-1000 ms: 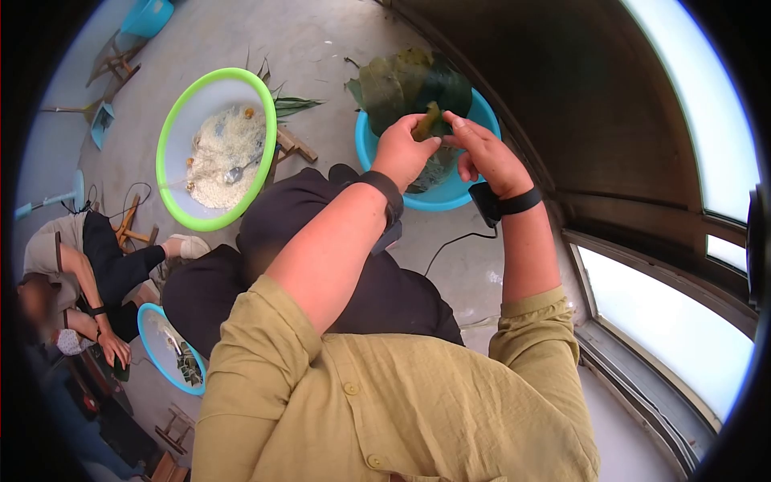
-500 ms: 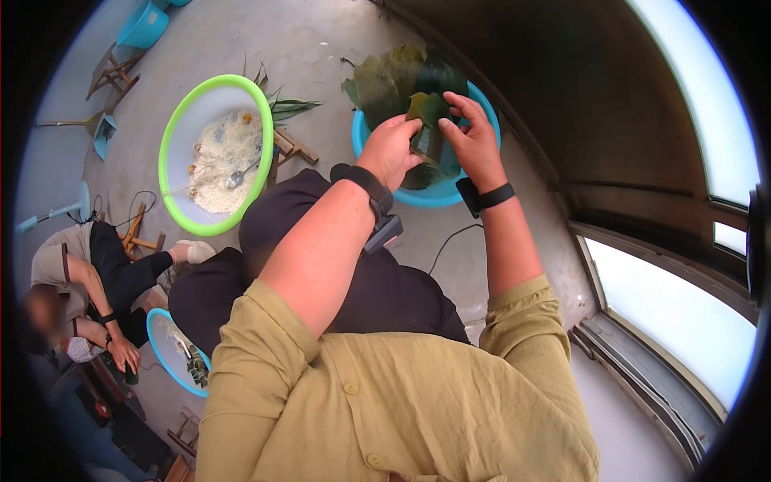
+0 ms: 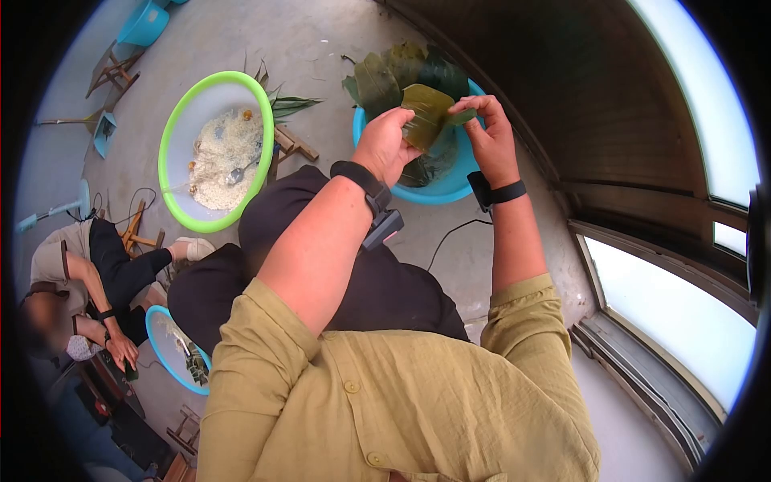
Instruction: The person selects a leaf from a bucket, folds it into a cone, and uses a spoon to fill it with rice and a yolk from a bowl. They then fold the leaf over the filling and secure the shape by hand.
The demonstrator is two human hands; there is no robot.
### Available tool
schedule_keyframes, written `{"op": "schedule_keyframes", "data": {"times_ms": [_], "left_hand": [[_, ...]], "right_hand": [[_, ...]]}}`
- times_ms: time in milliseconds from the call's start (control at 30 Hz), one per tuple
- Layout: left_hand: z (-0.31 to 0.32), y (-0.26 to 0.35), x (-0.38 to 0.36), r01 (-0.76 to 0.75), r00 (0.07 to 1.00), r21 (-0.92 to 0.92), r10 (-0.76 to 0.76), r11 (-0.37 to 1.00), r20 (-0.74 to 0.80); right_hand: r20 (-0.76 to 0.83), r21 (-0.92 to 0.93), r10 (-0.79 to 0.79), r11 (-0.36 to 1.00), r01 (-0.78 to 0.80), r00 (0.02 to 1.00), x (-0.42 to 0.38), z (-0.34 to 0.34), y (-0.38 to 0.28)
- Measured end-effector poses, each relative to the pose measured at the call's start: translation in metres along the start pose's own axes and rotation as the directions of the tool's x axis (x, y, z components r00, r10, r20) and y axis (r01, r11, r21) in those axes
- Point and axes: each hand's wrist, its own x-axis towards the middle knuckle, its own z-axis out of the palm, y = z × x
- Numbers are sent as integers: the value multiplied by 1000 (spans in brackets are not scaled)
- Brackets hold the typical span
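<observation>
Above a blue basin with water and leaves in it, a broad olive-green leaf is stretched between my hands. My left hand grips the leaf's left side, its thumb on top. The fingers of my right hand pinch the leaf's right end, where a narrow green part sticks out. More dark green leaves lie over the far rim of the basin. Both my wrists wear black bands.
A green-rimmed basin with white rice and a spoon stands to the left, beside loose narrow leaves. At lower left a person sits by a smaller blue-rimmed basin. A dark panel rises at right.
The leaf between my hands has turned and now shows a wider, lighter face. My right hand has moved slightly right and now pinches its end.
</observation>
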Motion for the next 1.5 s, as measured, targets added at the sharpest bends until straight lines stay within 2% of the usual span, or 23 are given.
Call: {"op": "schedule_keyframes", "data": {"times_ms": [67,200,233,333,433,567,667,767,933,1167,1333,1433,1500], "left_hand": [[1,3,-2,-2,1000,-6,2,1000,-6],[-1,5,-4,-10,1000,-25,9,1000,-30],[-1,6,-4,-16,999,-31,15,999,-41],[6,8,-11,-148,974,112,165,983,-158],[-3,6,-6,-234,944,199,271,952,-186],[-5,7,-6,-341,888,274,404,899,-219],[-2,9,-7,-393,841,230,449,890,-301],[-10,9,-5,-283,886,326,376,902,-272],[-4,4,-3,-238,940,161,269,958,-211],[2,5,-7,-167,977,73,175,983,-118],[4,5,-8,-157,973,162,180,974,-142],[0,2,-4,-171,967,210,205,963,-151],[-4,-2,1,-160,967,238,200,958,-157]], "right_hand": [[0,149,141,979,-140,990,-2,-4,0],[-29,94,237,968,-234,971,-1,-19,1],[-46,99,198,976,-193,979,0,-21,1],[-127,226,266,946,-233,956,-1,-28,-3],[-189,102,236,970,-220,953,-2,-33,-2],[-267,185,248,961,-203,931,-1,-32,-6],[-319,224,298,946,-234,900,0,-33,-22],[-343,230,324,939,-255,882,1,-41,-25],[-290,390,440,865,-314,850,-6,-47,-10],[-301,403,500,838,-367,812,-11,-40,1],[-309,342,484,860,-379,819,-13,-38,2],[-379,339,470,872,-352,797,-11,-32,-11],[-352,293,463,880,-373,814,-12,-38,-8]]}}
